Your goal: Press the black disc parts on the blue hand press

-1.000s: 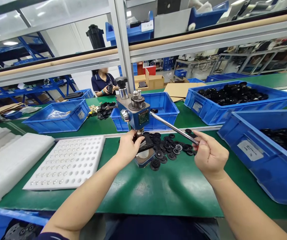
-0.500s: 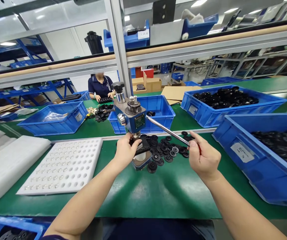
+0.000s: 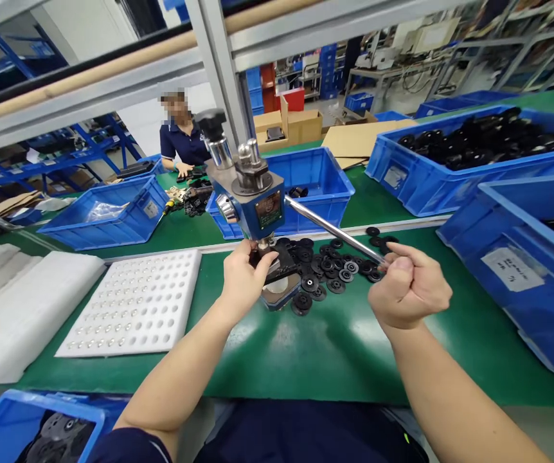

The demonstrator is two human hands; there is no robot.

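A blue hand-lever arbor press (image 3: 260,206) stands on the green bench in front of me. My right hand (image 3: 407,286) is closed around the outer end of its chrome lever (image 3: 332,228), which slopes down to the right. My left hand (image 3: 243,273) is at the press, under the ram (image 3: 266,244), with thumb and fingers closed round a dark part that they mostly hide. Beside the press base (image 3: 279,297) lies a loose pile of black wheel-like discs (image 3: 328,267).
A white foam tray (image 3: 173,299) with rows of small shiny pieces lies left. Blue bins (image 3: 513,270) stand right and behind; another bin (image 3: 96,418) with black discs is at lower left. Across the bench sits a co-worker (image 3: 183,141). A metal post (image 3: 219,77) rises behind the press.
My view has tipped downward and come closer to the bench. Both hands keep their places at the press and on the lever, with the lever's angle nearly the same.
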